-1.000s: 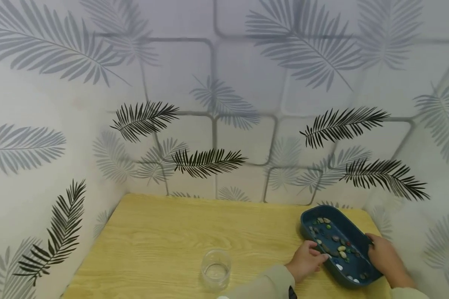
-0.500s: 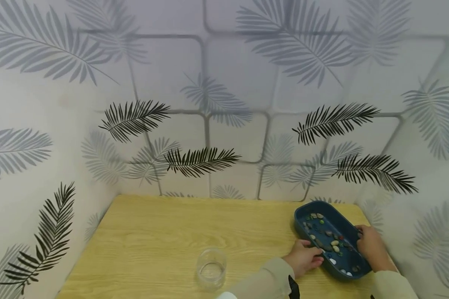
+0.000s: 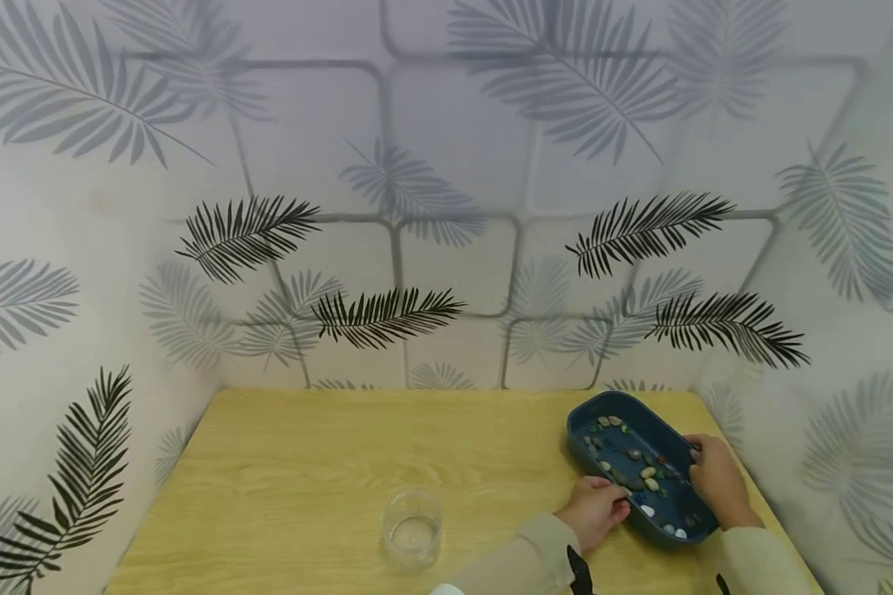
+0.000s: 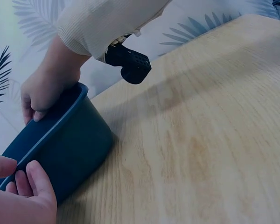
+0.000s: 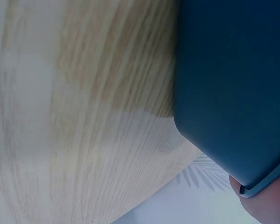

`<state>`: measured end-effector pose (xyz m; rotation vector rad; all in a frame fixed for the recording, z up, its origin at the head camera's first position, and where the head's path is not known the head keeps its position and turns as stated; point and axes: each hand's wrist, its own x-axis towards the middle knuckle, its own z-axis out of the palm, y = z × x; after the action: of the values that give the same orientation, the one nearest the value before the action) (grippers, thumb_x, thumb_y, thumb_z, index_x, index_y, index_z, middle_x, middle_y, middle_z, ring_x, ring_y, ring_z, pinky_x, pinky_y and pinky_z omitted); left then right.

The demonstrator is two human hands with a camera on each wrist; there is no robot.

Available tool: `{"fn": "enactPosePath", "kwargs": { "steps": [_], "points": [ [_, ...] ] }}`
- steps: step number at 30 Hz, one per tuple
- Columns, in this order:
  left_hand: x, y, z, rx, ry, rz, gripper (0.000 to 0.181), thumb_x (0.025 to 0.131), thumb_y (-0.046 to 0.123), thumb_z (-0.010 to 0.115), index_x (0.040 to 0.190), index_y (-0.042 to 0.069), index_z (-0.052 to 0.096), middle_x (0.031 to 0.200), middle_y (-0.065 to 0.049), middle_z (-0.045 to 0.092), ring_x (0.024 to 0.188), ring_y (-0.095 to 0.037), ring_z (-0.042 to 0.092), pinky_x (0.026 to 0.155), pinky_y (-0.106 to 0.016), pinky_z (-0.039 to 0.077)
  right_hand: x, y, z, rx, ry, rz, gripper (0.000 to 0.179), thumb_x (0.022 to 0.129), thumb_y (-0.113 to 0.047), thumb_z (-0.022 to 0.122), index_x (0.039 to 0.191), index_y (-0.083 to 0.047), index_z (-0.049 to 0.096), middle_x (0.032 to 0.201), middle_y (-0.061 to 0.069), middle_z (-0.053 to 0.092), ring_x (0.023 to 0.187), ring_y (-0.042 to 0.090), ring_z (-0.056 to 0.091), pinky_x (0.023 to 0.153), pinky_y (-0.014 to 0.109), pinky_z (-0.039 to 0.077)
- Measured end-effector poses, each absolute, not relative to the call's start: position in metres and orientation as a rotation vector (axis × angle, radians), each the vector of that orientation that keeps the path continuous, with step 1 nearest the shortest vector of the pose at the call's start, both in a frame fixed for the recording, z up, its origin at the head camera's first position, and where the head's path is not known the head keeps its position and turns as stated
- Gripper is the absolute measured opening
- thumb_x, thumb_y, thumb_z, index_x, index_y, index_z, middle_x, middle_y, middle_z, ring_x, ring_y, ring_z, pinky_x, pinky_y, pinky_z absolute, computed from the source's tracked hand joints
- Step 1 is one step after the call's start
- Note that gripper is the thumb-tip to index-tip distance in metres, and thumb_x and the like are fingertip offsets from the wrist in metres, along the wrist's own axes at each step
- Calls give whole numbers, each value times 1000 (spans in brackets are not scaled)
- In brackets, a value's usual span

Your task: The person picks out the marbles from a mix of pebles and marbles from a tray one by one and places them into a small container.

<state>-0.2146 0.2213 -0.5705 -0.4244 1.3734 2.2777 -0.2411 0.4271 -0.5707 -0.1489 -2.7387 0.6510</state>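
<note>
A dark blue basin with rounded corners stands on the right part of the wooden table, set at a slant. Several small stones and pebbles in white, cream, brown, red and green lie scattered on its bottom. My left hand pinches the near left rim, thumb at the top edge and fingers against the outer wall. On the opposite long side, my right hand grips the rim. In the left wrist view the basin's outer wall shows between both hands, and its contents are hidden there.
A clear glass cup stands upright near the front middle of the wooden table. A leaf-patterned wall closes off the back, with side walls left and right. A black wrist camera is strapped at the right sleeve.
The head view has turned slightly right, so everything sits further left in it. Both hands stay at the basin's rim, and the basin keeps about the same place on the table.
</note>
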Motion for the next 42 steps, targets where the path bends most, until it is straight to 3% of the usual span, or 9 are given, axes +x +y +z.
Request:
{"fn": "enactPosePath", "kwargs": {
  "steps": [11, 19, 26, 42],
  "points": [
    [-202, 205, -579, -384, 1287, 2307, 18, 78, -6, 59, 90, -1, 47, 80, -13, 54, 61, -14, 53, 63, -27, 48, -234, 411, -567, -155, -2774, 669, 25, 81, 7, 46, 104, 6, 55, 96, 24, 51, 89, 38, 49, 73, 51, 36],
    [-191, 200, -583, -410, 1203, 2371, 18, 77, -5, 62, 85, 1, 48, 80, -12, 54, 61, -14, 52, 62, -25, 47, -230, 404, -564, -98, -2768, 667, 23, 81, 7, 47, 102, 5, 56, 95, 23, 53, 84, 36, 51, 70, 50, 37],
    [-187, 193, -585, -429, 1156, 2386, 18, 77, -5, 63, 85, 1, 48, 81, -12, 53, 64, -15, 52, 64, -26, 47, -231, 398, -567, -82, -2778, 680, 22, 84, 6, 45, 105, 5, 54, 98, 23, 51, 89, 37, 49, 75, 52, 36],
    [-157, 160, -579, -434, 1021, 2292, 13, 80, -10, 55, 84, 1, 50, 85, -11, 54, 72, -15, 53, 72, -25, 45, -225, 373, -565, 129, -2817, 787, 23, 86, 9, 43, 105, 4, 54, 97, 19, 52, 88, 33, 49, 73, 50, 38]
  ]
}}
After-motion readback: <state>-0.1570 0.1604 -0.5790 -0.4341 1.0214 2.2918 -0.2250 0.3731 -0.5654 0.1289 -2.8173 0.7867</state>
